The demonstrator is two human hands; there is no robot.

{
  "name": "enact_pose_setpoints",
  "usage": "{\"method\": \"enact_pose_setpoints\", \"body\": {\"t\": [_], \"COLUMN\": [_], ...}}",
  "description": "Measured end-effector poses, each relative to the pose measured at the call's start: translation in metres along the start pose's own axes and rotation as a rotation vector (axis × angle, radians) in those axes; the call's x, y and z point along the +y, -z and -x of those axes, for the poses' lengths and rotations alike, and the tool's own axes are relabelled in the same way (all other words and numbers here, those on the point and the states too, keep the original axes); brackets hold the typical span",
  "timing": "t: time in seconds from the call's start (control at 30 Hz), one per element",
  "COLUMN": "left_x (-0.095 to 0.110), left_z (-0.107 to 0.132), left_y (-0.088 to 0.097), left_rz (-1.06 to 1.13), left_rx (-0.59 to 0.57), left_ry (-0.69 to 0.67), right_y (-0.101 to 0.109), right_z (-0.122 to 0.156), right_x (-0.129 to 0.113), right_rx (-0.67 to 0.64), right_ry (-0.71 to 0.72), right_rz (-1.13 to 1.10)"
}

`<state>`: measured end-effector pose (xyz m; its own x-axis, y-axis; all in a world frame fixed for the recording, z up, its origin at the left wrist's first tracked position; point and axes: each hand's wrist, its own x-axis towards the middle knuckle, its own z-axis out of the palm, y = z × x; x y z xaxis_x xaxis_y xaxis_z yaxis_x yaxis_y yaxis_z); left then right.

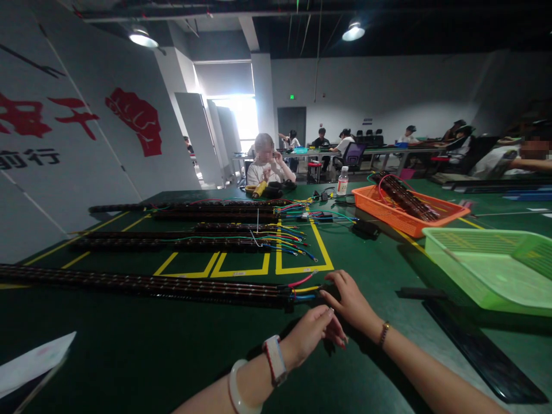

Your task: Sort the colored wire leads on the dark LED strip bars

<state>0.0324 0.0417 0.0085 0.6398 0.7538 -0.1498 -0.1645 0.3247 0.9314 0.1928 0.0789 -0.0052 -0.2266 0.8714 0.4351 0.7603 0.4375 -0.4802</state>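
Observation:
A long dark cable bundle (215, 292) lies across the near part of the table. Red, yellow and blue wires (305, 297) come out of its right end. At their tips is my right hand (351, 302), fingers curled and thumb bent in on the yellow and blue wires; the exact contact is partly hidden. My left hand (314, 333) hovers just in front, apart from the bundle. Its thumb and forefinger are pressed together while the other fingers hang curled. Whatever small thing may be between them cannot be made out.
More wire bundles (172, 241) lie farther back among yellow tape marks. To the right stand an orange basket (414, 229) with a bundle and a green basket (448, 270). A black flat panel (483, 353) lies near right. A person (265, 164) sits opposite, beside a bottle (342, 181).

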Motion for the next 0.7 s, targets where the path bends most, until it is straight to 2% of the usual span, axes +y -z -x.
{"method": "enact_pose_setpoints", "body": {"t": [0.17,0.33,0.6,0.7], "left_x": [-0.002,-0.006,-0.012,-0.009], "left_z": [-0.002,-0.004,-0.009,-0.006], "left_y": [0.0,0.002,0.006,0.004], "left_rz": [0.008,0.014,0.021,0.012], "left_rx": [0.009,0.011,-0.008,0.003], "left_ry": [-0.01,0.006,0.007,-0.001], "right_y": [0.002,0.004,0.01,0.011], "right_z": [-0.01,-0.031,-0.066,-0.07], "right_x": [-0.005,-0.015,-0.026,-0.03], "right_rx": [-0.052,-0.222,-0.537,-0.578], "right_ry": [0.14,0.279,0.309,0.258], "right_rz": [0.108,0.113,0.129,0.175]}}
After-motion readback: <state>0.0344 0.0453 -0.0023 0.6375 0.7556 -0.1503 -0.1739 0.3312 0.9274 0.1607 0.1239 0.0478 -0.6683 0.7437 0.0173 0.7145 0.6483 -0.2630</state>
